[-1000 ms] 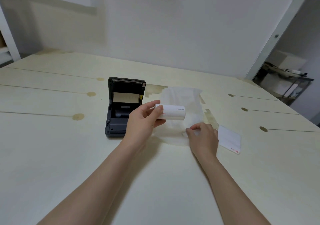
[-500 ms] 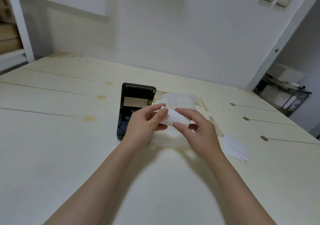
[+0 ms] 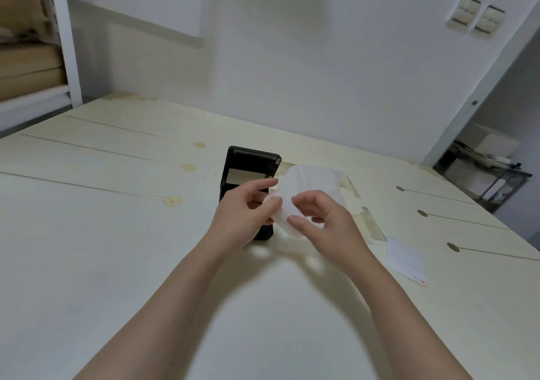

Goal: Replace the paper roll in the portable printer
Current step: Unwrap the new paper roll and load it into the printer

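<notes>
The black portable printer [image 3: 248, 166] lies on the pale wooden table [image 3: 117, 248] with its lid standing open; my left hand hides its lower part. A white paper roll [image 3: 285, 216] is held in the air just right of the printer. My left hand [image 3: 245, 213] grips the roll's left end. My right hand [image 3: 321, 222] pinches its right side with thumb and fingers. A translucent plastic wrapper [image 3: 315, 181] lies crumpled on the table behind the roll.
A small white card with a red mark [image 3: 404, 258] lies on the table to the right. A white shelf post [image 3: 65, 37] with stacked brown boards stands at the far left. A dark rack [image 3: 491, 172] is beyond the table's right corner.
My right hand left the wrapper on the table and came up to the roll. Both hands now hold the roll, which has tilted. The view has shifted upward.
</notes>
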`<state>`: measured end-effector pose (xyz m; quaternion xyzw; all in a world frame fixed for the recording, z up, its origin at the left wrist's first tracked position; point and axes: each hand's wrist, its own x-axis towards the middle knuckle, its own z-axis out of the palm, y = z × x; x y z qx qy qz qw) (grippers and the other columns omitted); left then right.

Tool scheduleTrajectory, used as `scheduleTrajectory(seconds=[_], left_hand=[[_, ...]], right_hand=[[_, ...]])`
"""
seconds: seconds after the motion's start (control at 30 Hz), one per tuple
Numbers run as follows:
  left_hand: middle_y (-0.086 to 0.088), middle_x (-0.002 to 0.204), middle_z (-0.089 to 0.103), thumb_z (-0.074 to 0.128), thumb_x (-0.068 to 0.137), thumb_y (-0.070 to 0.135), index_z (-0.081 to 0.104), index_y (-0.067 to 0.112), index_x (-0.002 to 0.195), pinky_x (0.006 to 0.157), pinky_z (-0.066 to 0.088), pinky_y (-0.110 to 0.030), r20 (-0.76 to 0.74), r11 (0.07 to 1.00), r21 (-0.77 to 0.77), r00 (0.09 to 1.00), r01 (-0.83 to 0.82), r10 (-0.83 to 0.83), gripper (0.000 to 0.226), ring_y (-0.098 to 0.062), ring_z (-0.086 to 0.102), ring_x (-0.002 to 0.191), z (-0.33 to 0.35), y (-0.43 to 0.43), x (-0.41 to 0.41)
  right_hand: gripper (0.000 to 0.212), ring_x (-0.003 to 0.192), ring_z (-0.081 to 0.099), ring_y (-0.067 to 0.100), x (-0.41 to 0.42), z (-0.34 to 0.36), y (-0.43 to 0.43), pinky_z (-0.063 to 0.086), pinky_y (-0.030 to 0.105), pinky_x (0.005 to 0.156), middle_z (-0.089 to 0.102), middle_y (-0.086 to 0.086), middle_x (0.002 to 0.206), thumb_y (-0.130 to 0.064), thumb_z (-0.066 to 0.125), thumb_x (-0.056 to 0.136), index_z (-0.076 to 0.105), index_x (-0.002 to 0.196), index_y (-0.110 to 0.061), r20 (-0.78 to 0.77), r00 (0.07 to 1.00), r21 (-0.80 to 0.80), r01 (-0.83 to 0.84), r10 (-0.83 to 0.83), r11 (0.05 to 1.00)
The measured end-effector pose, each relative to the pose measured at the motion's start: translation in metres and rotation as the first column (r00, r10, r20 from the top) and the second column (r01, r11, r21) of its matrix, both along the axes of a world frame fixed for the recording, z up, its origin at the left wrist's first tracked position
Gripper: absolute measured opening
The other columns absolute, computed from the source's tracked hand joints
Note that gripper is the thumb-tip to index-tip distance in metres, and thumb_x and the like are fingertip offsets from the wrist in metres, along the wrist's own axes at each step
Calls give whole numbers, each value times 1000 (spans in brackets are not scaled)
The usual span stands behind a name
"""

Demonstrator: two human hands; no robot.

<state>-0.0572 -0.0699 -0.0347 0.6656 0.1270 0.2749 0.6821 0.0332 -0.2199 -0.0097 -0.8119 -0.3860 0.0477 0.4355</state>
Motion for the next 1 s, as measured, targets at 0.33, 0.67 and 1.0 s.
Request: scheduleTrajectory(seconds=[0.33, 0.67, 1.0], left_hand=[[11, 119, 57, 74, 81, 33, 33, 38, 147, 78, 53, -19, 77, 990, 120, 995, -74, 65, 78, 0, 68, 90, 5, -5, -7], [17, 103, 72, 77, 80, 14, 68, 28, 116, 88, 52, -20, -165, 908, 418, 986, 38, 35, 40, 3, 69, 94, 1, 46, -18], [3, 104, 73, 81, 76, 15, 74, 21, 107, 87, 57, -31, -107, 846, 497, 953, -196, 283, 33, -11, 71, 88, -11, 71, -6]], right_hand=[[63, 62, 58, 8, -14, 6, 19, 52, 24, 70, 60, -18, 104, -27, 63, 88, 36, 139, -54, 99, 995, -39, -16, 20, 999], [25, 92, 71, 11, -7, -4, 30, 52, 18, 74, 71, -6, 104, -9, 64, 93, 59, 111, -27, -239, 968, 182, -25, 69, 983], [26, 94, 63, 16, 15, -26, 88, 49, 24, 81, 69, -2, 107, -19, 73, 83, 67, 107, -26, 46, 991, -24, 127, -126, 992]])
